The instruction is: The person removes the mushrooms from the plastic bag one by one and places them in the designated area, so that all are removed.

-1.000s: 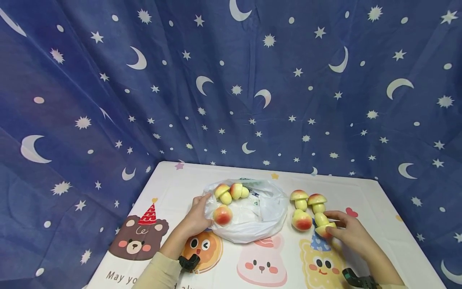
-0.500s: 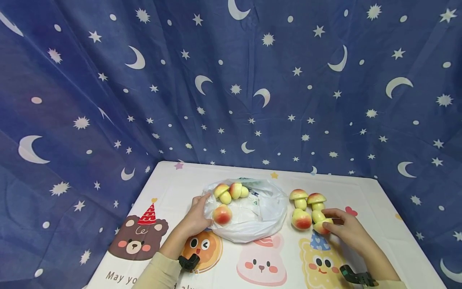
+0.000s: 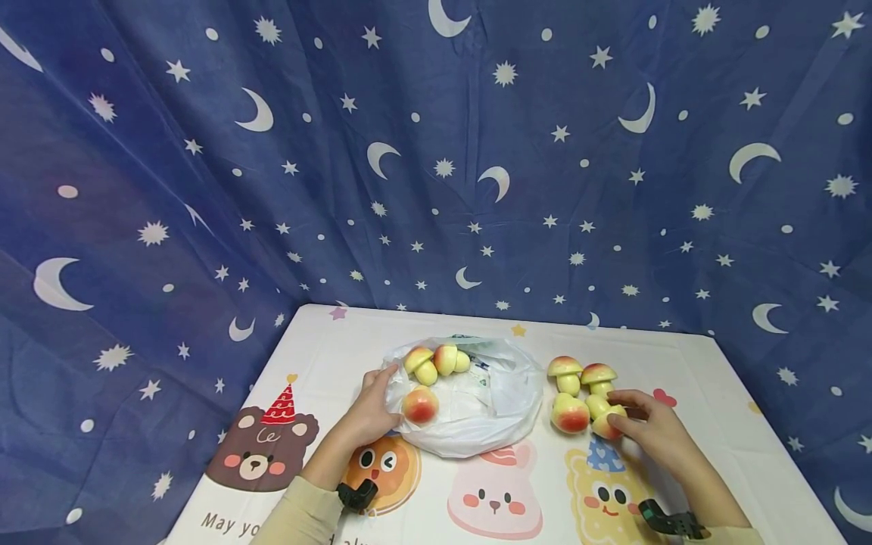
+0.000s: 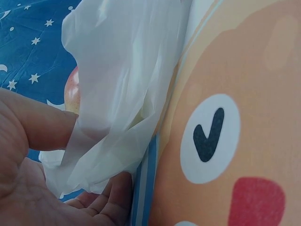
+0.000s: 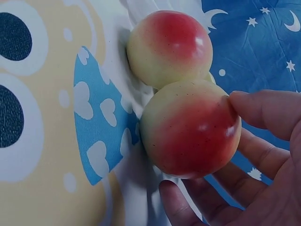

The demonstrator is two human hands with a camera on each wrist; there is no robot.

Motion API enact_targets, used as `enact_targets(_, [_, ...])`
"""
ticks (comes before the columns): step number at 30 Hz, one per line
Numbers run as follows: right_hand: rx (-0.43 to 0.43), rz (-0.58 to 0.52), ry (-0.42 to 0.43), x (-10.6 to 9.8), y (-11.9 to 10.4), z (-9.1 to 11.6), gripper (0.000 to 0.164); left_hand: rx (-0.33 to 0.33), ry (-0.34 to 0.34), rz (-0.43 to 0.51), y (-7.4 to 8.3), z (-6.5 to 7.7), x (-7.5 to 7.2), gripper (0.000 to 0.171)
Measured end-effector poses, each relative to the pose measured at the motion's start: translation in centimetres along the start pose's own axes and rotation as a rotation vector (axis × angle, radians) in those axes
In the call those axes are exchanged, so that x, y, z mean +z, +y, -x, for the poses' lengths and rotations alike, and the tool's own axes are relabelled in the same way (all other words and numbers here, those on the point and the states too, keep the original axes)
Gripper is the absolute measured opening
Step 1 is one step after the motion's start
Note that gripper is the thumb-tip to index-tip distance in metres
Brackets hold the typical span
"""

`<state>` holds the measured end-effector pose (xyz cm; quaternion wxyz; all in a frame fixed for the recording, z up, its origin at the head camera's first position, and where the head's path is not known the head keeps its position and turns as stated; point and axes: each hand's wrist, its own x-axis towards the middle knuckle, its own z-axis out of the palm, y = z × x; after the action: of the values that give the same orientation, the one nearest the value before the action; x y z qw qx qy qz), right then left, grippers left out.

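A white plastic bag (image 3: 470, 439) lies spread open on the table, with toy mushrooms inside: one (image 3: 420, 406) at its near left, a second (image 3: 421, 366) and third (image 3: 451, 360) behind. My left hand (image 3: 371, 409) grips the bag's left rim; in the left wrist view the thumb (image 4: 51, 125) lies against the crumpled plastic. My right hand (image 3: 650, 428) holds a toy mushroom (image 5: 193, 132) with a red-and-yellow cap, thumb on the cap and fingers behind it. That mushroom touches another mushroom (image 5: 171, 47). Two more, a left one (image 3: 565, 375) and a right one (image 3: 599, 376), stand behind them.
A white tablecloth (image 3: 681, 363) with printed cartoon figures covers the table. Behind and to the left hangs a dark blue curtain (image 3: 341, 189) with moons and stars. The group of mushrooms lies to the right of the bag.
My right hand has shifted slightly left and away from me, bringing its mushroom against the neighbouring one. The left hand and the bag stay where they were.
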<state>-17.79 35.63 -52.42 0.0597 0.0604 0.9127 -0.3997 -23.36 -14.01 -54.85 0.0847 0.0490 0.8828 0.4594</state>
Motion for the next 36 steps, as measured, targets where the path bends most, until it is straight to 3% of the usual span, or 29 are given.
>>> enact_targets(8, [-0.081, -0.030, 0.042, -0.2, 0.0, 0.2, 0.055, -0.001, 0.005, -0.014, 0.0, 0.1, 0.0, 0.100])
enact_targets(22, [-0.116, 0.040, 0.070, -1.1, -0.6, 0.2, 0.051, -0.004, 0.003, -0.011, 0.2, 0.1, -0.1, 0.101])
enact_targets(36, [-0.163, -0.013, 0.102, -1.2, -2.7, 0.5, 0.050, -0.004, 0.001, -0.014, 0.1, 0.0, 0.0, 0.101])
